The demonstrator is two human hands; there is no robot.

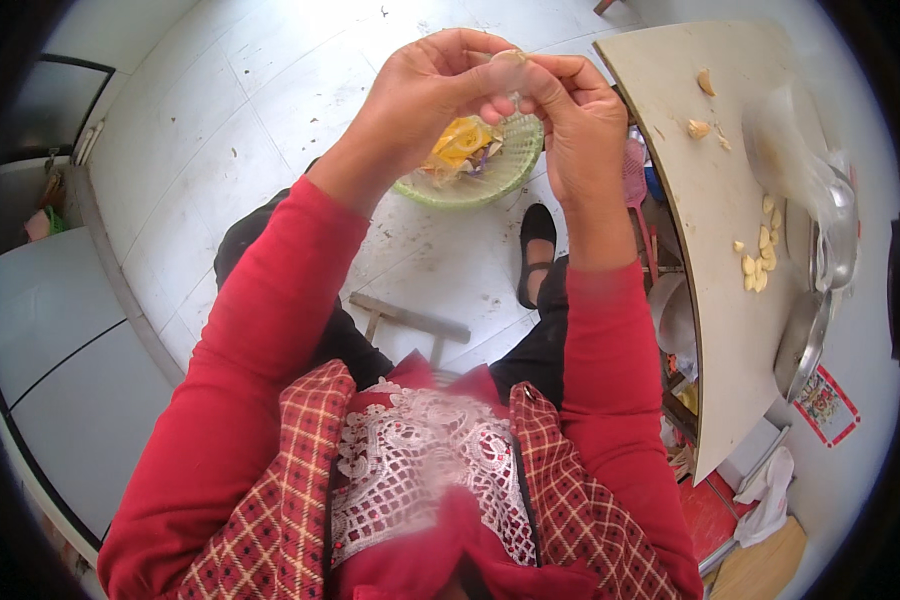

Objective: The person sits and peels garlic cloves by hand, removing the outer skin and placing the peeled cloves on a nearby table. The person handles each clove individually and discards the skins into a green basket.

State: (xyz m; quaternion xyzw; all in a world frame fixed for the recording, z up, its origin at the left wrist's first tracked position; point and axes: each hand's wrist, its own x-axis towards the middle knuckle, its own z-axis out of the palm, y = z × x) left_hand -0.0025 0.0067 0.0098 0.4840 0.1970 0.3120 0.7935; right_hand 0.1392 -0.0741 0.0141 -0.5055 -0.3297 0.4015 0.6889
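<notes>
Both hands are raised together at the top of the view, thumbs and fingertips meeting. Pinched between them is a small pale garlic clove (508,58), partly covered by the fingers and blurred. My left hand (435,82) grips it from one side and my right hand (581,101) from the other. Below them on the floor is a light green plastic basket (461,199) holding yellow wrappers and other scraps. On the table (671,150) to the right, several peeled garlic cloves (762,259) lie in a cluster. Farther up the tabletop lie unpeeled cloves (697,129).
A clear plastic bag (787,142) and metal pans (804,341) line the table's wall side. A pink fly swatter (634,176) hangs by the table's near edge. Between my legs a wooden bar frame (412,318) shows. Pale cabinets (67,315) stand at left.
</notes>
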